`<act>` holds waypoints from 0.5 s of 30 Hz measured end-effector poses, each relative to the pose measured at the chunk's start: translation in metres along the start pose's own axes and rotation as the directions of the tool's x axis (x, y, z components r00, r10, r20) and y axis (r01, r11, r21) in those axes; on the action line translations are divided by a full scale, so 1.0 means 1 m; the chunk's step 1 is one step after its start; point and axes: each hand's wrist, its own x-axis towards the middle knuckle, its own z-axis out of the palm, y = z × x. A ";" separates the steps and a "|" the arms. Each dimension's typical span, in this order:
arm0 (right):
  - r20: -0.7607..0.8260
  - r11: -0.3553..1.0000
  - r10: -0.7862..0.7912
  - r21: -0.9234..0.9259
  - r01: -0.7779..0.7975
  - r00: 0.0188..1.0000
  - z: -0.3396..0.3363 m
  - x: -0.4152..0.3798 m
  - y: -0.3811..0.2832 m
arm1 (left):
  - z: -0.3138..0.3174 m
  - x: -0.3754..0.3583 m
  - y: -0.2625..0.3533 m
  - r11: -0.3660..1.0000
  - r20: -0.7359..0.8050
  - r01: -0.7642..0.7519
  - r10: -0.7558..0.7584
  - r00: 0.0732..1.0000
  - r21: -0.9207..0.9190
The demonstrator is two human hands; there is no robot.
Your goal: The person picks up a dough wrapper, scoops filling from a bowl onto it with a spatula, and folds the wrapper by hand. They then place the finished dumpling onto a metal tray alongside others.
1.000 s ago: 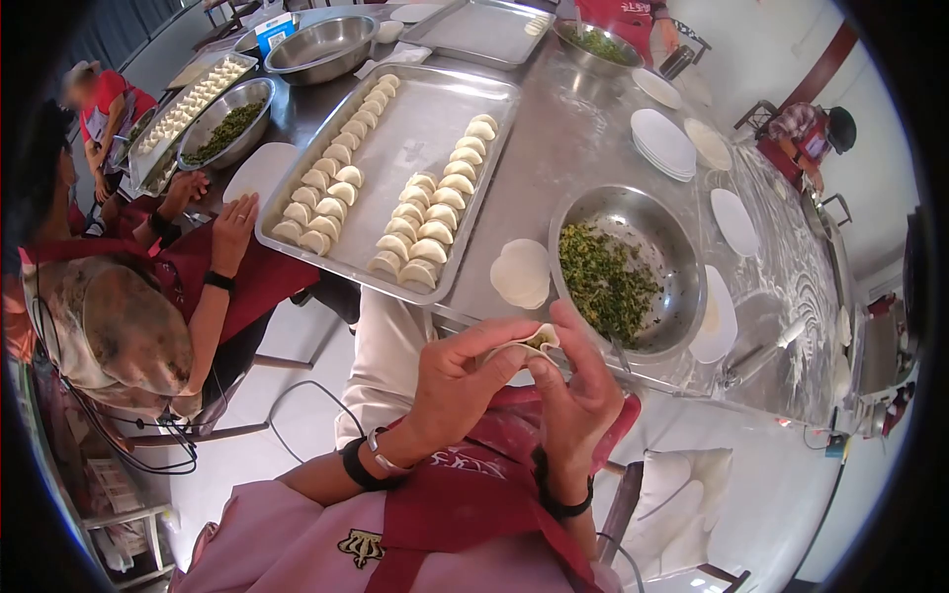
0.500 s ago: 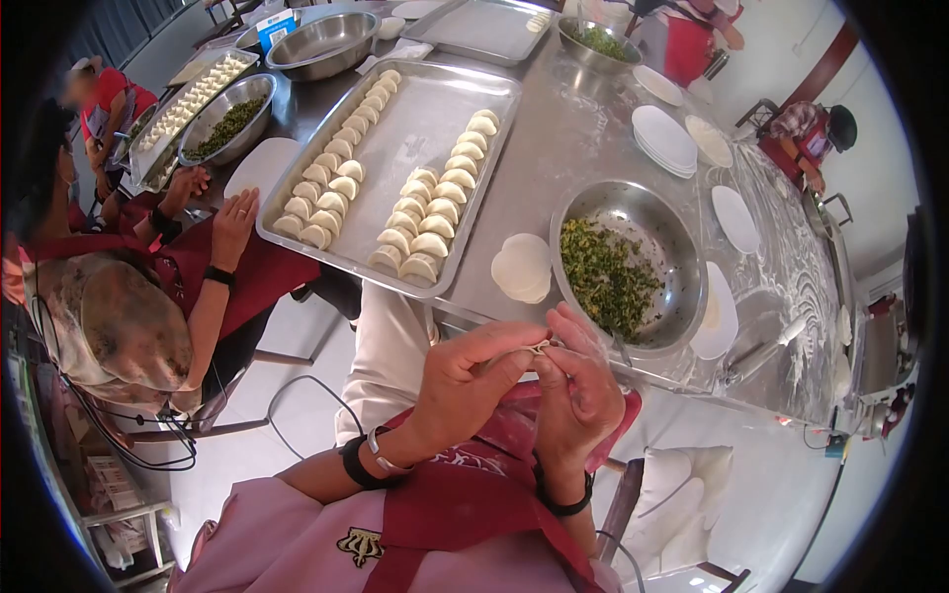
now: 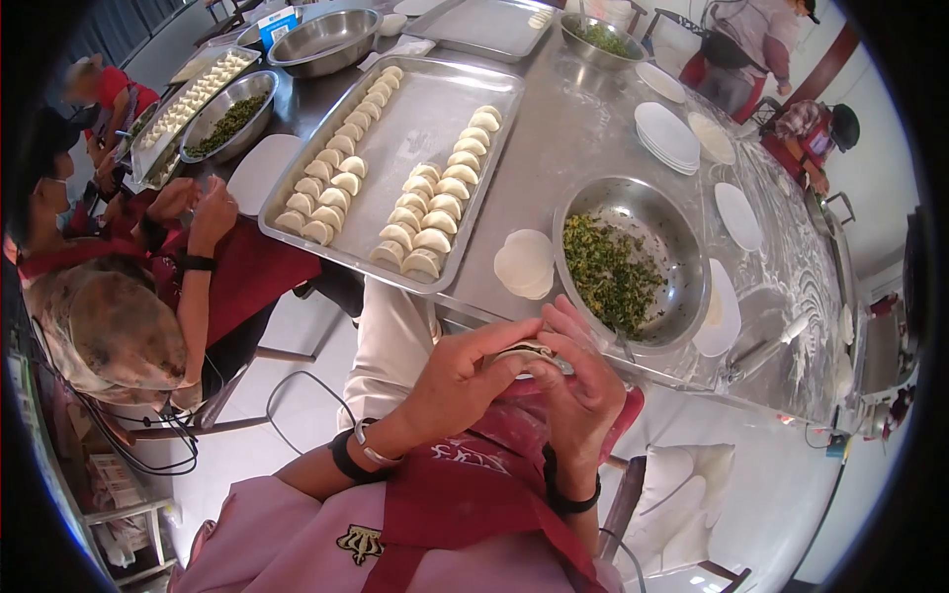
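Between my two hands, just in front of the table edge, is a dumpling (image 3: 527, 350), its wrapper folded over with a dark line of filling showing along the seam. My left hand (image 3: 460, 376) pinches one end between thumb and fingers. My right hand (image 3: 581, 381) grips the other end, its fingertips partly hiding the dough. Close beyond them stands a steel bowl (image 3: 684, 247) of chopped green and yellow filling (image 3: 611, 272). Left of this bowl lies a small stack of round wrappers (image 3: 524, 265).
A metal tray (image 3: 410, 128) holds rows of finished dumplings (image 3: 430, 222). White plates (image 3: 667, 136) and floury patches lie on the right side. A co-worker (image 3: 119, 296) sits at the left, hands raised. Another filling bowl (image 3: 252, 124) and more people are farther back.
The dumpling's seam has turned into view, showing filling. The co-worker at left has raised and joined their hands. A person at the back right has moved further into view.
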 end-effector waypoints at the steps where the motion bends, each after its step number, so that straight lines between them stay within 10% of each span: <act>1: 0.002 1.000 -0.017 -0.002 0.017 1.000 0.000 -0.001 0.003 | 0.000 0.000 0.001 0.999 -0.001 0.008 -0.008 1.000 0.033; 10: 0.031 0.990 -0.123 -0.069 0.125 0.992 -0.002 -0.005 0.012 | -0.013 0.015 -0.006 0.933 0.259 -0.177 0.095 0.961 0.314; 15: 0.123 0.972 -0.060 -0.218 0.086 0.991 -0.007 0.002 -0.001 | -0.017 0.021 0.004 0.987 0.286 -0.009 -0.038 0.957 0.160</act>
